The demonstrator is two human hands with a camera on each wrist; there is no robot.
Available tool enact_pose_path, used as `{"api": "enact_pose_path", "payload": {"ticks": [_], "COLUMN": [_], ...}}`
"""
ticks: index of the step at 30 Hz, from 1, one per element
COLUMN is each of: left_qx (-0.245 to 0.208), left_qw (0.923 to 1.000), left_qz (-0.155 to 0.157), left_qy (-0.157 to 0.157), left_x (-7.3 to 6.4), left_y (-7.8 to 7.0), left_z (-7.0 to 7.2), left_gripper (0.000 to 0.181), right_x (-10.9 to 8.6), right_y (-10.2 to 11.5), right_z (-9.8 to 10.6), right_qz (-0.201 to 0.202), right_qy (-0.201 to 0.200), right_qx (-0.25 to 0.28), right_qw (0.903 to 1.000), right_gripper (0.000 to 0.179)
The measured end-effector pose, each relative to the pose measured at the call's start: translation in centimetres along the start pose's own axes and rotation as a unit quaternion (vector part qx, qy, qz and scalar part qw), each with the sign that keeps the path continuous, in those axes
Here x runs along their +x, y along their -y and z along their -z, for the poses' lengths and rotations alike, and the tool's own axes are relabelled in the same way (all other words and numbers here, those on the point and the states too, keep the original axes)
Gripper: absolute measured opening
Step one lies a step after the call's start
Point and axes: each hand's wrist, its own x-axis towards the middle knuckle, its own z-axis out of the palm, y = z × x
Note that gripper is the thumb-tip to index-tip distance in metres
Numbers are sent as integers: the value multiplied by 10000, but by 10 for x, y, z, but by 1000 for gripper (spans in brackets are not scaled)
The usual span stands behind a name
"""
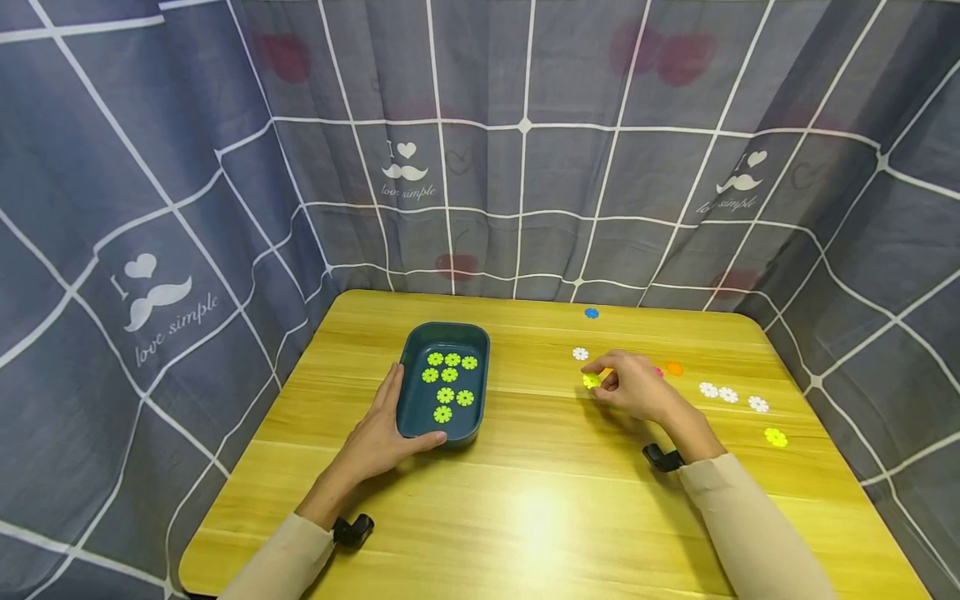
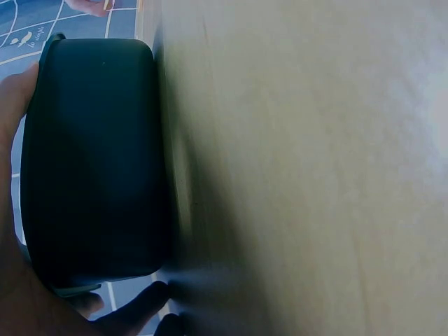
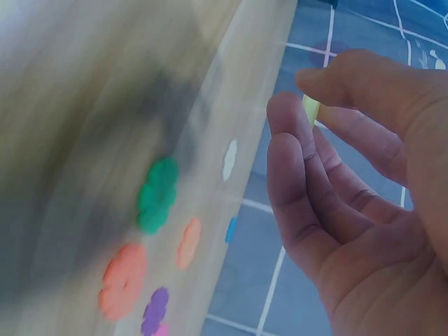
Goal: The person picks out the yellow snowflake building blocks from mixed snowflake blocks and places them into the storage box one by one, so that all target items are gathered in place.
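Observation:
My left hand [image 1: 378, 437] holds the dark blue-green tray [image 1: 412, 408], thumb at its near rim and fingers along its left side. In the left wrist view the dark wall of the tray [image 2: 94, 161] fills the space beside the thumb. Several yellow-green flower-shaped pieces [image 1: 446, 395] lie flat in the tray. To the right, my right hand [image 1: 633, 385] pinches one yellow flower piece [image 1: 591, 381] between thumb and finger. The right wrist view shows that piece [image 3: 311, 110] edge-on, above the table.
Around the right hand lie loose flower pieces: white [image 1: 581, 354], blue [image 1: 592, 313], orange [image 1: 675, 368], more white [image 1: 758, 404] and yellow [image 1: 776, 437]. Green [image 3: 158, 196] and purple [image 3: 155, 311] ones appear in the right wrist view. A checked curtain [image 1: 480, 167] borders the wooden table [image 1: 540, 517].

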Motion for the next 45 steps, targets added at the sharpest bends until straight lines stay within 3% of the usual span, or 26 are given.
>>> {"api": "enact_pose_path", "payload": {"ticks": [24,45], "left_qx": [73,66], "left_qw": [10000,10000], "left_qz": [-31,-39], "left_qy": [26,29], "left_x": [0,1], "left_y": [-3,0], "left_z": [0,-1], "left_gripper": [151,152], "right_x": [39,69], "right_y": [39,69], "right_z": [-18,-33], "right_qz": [714,1030], "right_qy": [173,426], "right_qx": [-7,81], "right_qw": [9973,9937], "right_gripper": [30,30]}}
